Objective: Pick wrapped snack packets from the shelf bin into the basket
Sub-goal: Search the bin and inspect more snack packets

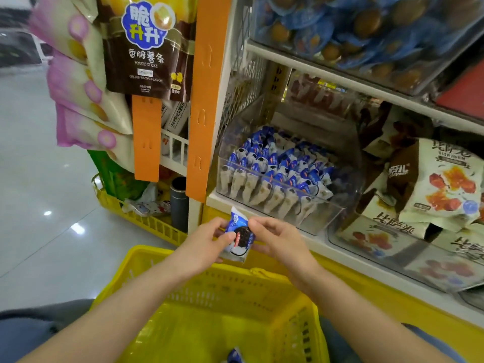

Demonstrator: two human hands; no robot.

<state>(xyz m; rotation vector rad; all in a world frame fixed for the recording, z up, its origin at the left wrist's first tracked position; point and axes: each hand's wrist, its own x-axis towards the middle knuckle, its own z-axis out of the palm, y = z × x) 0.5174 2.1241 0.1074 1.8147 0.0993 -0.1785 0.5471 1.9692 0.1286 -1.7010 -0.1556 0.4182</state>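
Note:
A blue and white wrapped snack packet (pixel 240 238) with a dark cookie picture hangs just above the far rim of the yellow basket (pixel 162 292). My left hand (pixel 207 244) pinches its left side and my right hand (pixel 277 241) pinches its right side. Behind them a clear shelf bin (pixel 324 216) holds several more of the same packets (pixel 277 169) in rows. At the bottom of the view, one more blue packet (pixel 235 357) lies inside the basket.
Cream snack bags (pixel 442 184) fill the bins to the right. Bags of potato sticks (pixel 148 45) hang on orange strips (pixel 204 100) at the left. A second yellow basket (pixel 146 218) with goods stands on the tiled floor beside the shelf.

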